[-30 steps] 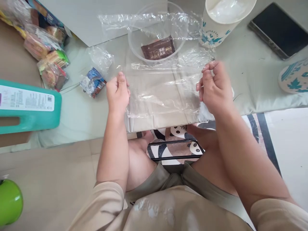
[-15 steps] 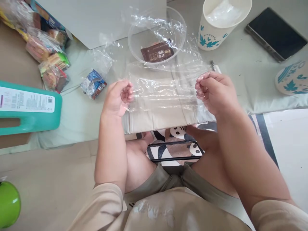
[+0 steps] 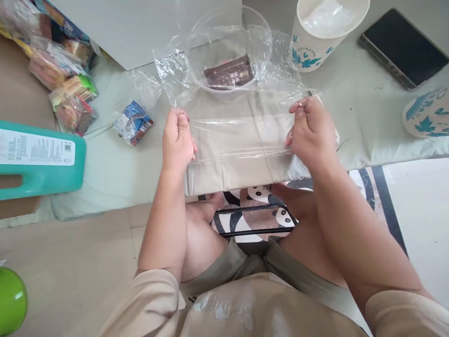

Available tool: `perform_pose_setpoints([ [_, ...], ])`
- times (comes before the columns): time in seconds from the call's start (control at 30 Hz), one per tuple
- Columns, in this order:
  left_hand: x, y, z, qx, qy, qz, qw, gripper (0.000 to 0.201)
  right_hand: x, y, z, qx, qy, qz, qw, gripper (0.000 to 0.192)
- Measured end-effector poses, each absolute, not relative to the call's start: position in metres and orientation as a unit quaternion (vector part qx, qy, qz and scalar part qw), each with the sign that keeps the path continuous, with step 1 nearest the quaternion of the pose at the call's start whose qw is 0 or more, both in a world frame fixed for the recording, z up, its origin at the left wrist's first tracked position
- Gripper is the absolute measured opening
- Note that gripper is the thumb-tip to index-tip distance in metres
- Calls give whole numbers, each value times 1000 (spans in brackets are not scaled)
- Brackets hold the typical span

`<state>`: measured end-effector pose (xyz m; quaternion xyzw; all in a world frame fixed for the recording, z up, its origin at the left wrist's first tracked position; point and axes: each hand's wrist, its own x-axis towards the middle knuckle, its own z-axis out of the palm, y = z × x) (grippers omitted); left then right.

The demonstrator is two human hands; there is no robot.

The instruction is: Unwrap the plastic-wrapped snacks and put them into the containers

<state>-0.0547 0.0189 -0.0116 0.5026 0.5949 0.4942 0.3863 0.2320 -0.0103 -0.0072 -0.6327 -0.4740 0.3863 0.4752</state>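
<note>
Stretched between my two hands is a sheet of clear plastic film (image 3: 238,133), wrinkled and see-through. My left hand (image 3: 178,138) is closed on its left edge, thumb on top. My right hand (image 3: 312,128) pinches the opposite side, fingers curled. The film's far part reaches over or in front of a clear round plastic bowl (image 3: 229,91); I cannot tell whether they touch. Inside the bowl lies a dark brown snack packet (image 3: 229,72) with pale printing. Left of my left hand lies a small blue wrapped packet (image 3: 135,121).
Paper cups with blue leaves stand at right, one (image 3: 315,47) holding crumpled plastic, another (image 3: 428,114) at the edge. A black phone (image 3: 405,49) lies beyond. At left are a teal bottle (image 3: 70,171) and wrapped snacks (image 3: 70,89). A white panel (image 3: 140,28) stands behind.
The film's far edge has spread out and is pulled flatter between my hands. My left hand has turned and moved slightly right and up; my right hand has shifted slightly.
</note>
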Motion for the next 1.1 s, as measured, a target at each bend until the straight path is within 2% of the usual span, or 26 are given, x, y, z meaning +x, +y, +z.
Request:
perform_pose_setpoints([
  [0.1,-58,18,-12,509,611,475,377,34,229,-12,2,-689,-470,347,428,17],
  [0.27,-54,16,-5,492,648,442,377,32,226,-12,11,-710,-462,357,393,17],
  [0.43,-55,13,12,444,639,426,462,32,232,-11,17,-719,-429,407,365,18],
  [0.53,-63,12,19,407,625,414,522,35,237,-10,17,-676,-370,485,413,11],
  [0.57,-66,12,21,401,616,413,537,35,238,-10,15,-651,-353,510,438,15],
  [0.63,-70,11,22,412,592,411,558,34,239,-9,11,-605,-347,532,480,38],
  [0.7,-71,10,23,449,561,410,561,32,238,-8,8,-572,-378,507,522,61],
  [0.77,-71,9,23,487,538,423,543,33,234,-8,9,-546,-410,446,578,69],
  [0.83,-70,7,23,515,523,444,514,38,231,-10,15,-518,-434,391,625,56],
  [0.93,-70,6,24,554,481,490,471,45,230,-18,29,-481,-455,365,654,15],
  [0.97,-71,6,25,565,463,508,456,48,232,-21,34,-472,-455,368,659,7],
  [1.03,-73,4,30,584,433,545,418,52,237,-28,44,-458,-439,379,673,10],
  [1.1,-73,0,40,592,419,584,364,54,243,-34,53,-438,-431,395,683,20],
])
